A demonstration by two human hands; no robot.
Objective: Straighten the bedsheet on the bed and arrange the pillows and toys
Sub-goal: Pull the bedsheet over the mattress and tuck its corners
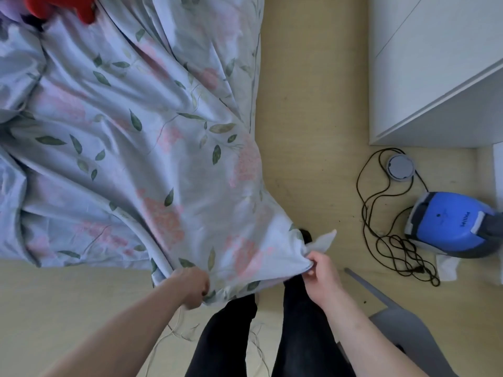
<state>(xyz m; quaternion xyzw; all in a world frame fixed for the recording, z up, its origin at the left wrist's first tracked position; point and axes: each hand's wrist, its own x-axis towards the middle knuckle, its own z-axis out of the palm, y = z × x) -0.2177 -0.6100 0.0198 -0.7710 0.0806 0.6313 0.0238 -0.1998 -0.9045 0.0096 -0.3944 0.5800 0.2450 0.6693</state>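
A pale blue bedsheet (130, 126) with pink flowers and green leaves covers the bed, rumpled with long folds. Its near corner is pulled off the bed toward me above the floor. My left hand (192, 287) grips the sheet's lower edge in a fist. My right hand (322, 273) pinches the corner of the sheet between thumb and fingers. A red soft toy (62, 8) lies at the top left of the bed, partly cut off by the frame. No pillow shows.
Wooden floor (310, 104) runs along the bed's right side. A white cabinet (435, 63) stands at right. A blue vacuum cleaner (457, 224) with a tangled black cord (392, 240) lies near it. A grey chair (402, 330) is by my right arm. My dark-trousered legs (272, 336) are below.
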